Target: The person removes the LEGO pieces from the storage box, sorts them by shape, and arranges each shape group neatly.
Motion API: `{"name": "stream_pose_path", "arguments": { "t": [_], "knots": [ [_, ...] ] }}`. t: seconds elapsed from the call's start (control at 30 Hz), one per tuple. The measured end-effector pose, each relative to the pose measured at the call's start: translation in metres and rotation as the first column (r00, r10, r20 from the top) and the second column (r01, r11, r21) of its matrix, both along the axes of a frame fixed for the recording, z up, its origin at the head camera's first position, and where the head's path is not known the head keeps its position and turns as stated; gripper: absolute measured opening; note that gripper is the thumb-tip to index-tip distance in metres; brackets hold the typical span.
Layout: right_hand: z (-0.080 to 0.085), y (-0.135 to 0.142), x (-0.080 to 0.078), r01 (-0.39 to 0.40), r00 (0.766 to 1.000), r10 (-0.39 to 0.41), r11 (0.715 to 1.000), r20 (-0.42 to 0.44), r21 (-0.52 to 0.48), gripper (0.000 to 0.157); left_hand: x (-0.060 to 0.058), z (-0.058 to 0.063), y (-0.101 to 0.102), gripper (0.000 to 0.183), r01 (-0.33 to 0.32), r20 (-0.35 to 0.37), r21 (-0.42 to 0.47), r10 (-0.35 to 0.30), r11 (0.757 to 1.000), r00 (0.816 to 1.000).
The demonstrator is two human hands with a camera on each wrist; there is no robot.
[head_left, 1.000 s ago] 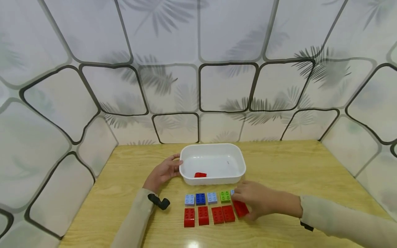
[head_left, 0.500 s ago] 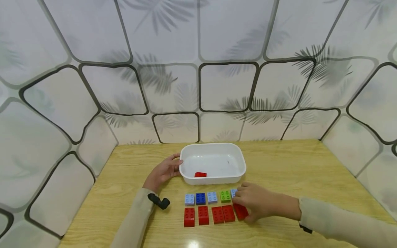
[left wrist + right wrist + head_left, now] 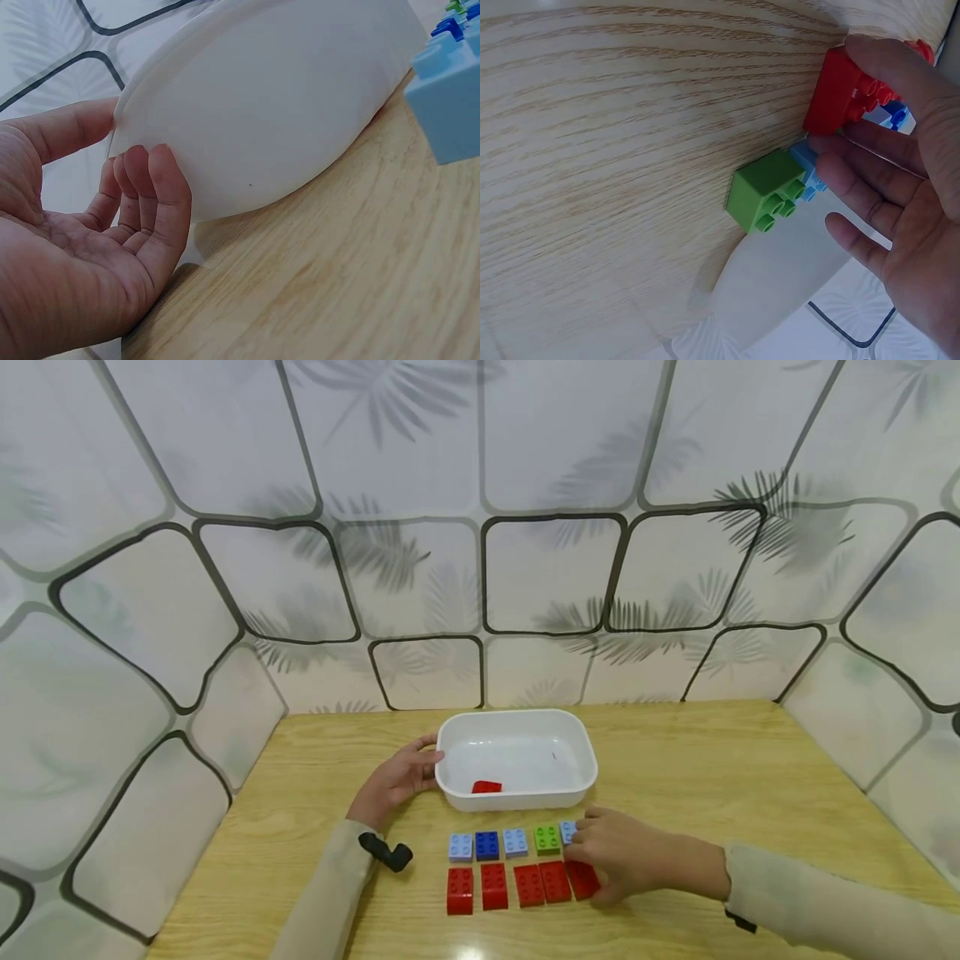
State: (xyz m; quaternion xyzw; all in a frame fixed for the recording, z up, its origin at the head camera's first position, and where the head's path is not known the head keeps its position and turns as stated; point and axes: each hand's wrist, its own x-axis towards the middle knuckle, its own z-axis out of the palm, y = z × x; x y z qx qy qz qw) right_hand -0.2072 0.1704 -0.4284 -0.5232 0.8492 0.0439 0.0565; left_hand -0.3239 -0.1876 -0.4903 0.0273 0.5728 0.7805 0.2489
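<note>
My left hand (image 3: 399,781) holds the left end of a white plastic tub (image 3: 517,801). In the left wrist view its thumb meets the rim, and its curled fingers lie by the outer wall. A red brick (image 3: 480,787) lies inside the tub. My right hand (image 3: 626,853) pinches a red toy building brick (image 3: 831,91) between thumb and index finger. That brick is at the right end of a row of red bricks (image 3: 529,886). Below the spread fingers, in the right wrist view, stands a green brick (image 3: 769,187), with a light blue brick (image 3: 802,161) behind it.
Between the tub and the red row is a line of smaller bricks, among them a dark blue brick (image 3: 487,845) and a lime green brick (image 3: 547,839). All stand on a wooden table (image 3: 712,760). A patterned wall covering (image 3: 551,577) rises behind its far edge.
The pinched red brick has shifted slightly toward me, in line with the red row, and my right hand has moved a little with it. The left hand and tub stay put.
</note>
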Motion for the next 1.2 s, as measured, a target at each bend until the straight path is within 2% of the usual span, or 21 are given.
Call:
{"name": "stream_pose_path", "arguments": {
  "t": [0.1, 0.27, 0.47, 0.6, 0.73, 0.9, 1.03, 1.2],
  "knots": [
    [0.001, -0.001, 0.0, 0.006, 1.0, -0.006, 1.0, 0.012, 0.0, 0.044, 0.001, 0.001, -0.001, 0.059, -0.001, -0.002, 0.002, 0.001, 1.0, 1.0],
    [0.004, -0.002, -0.004, -0.02, 0.999, 0.02, 1.0, -0.026, -0.015, 0.043, 0.002, 0.001, -0.002, 0.059, 0.009, -0.006, 0.016, -0.009, 1.0, 1.0],
    [0.01, -0.004, -0.011, -0.1, 0.988, 0.086, 0.989, -0.128, -0.112, 0.039, 0.002, 0.001, -0.003, 0.06, 0.015, -0.011, 0.021, -0.014, 1.0, 1.0],
    [0.023, -0.011, -0.019, -0.109, 0.986, 0.084, 0.979, -0.145, -0.175, 0.035, 0.002, 0.0, -0.003, 0.058, 0.007, -0.01, 0.017, -0.007, 1.0, 1.0],
    [0.038, -0.019, -0.033, -0.108, 0.986, 0.074, 0.965, -0.147, -0.237, 0.026, 0.001, -0.001, -0.002, 0.057, 0.005, -0.008, 0.022, -0.005, 1.0, 1.0],
    [0.053, -0.031, -0.058, -0.119, 0.988, 0.086, 0.955, -0.13, -0.271, 0.02, 0.001, -0.001, -0.002, 0.057, -0.005, -0.011, 0.008, 0.005, 1.0, 1.0],
    [0.061, -0.046, -0.079, -0.121, 0.99, 0.098, 0.961, -0.101, -0.249, 0.022, 0.003, 0.0, -0.003, 0.056, -0.003, -0.012, 0.01, 0.003, 1.0, 1.0],
    [0.066, -0.064, -0.098, -0.069, 0.997, 0.072, 0.978, 0.008, -0.198, 0.028, 0.003, -0.001, -0.001, 0.051, 0.027, -0.022, 0.03, -0.026, 0.999, 0.999]
  ]
}}
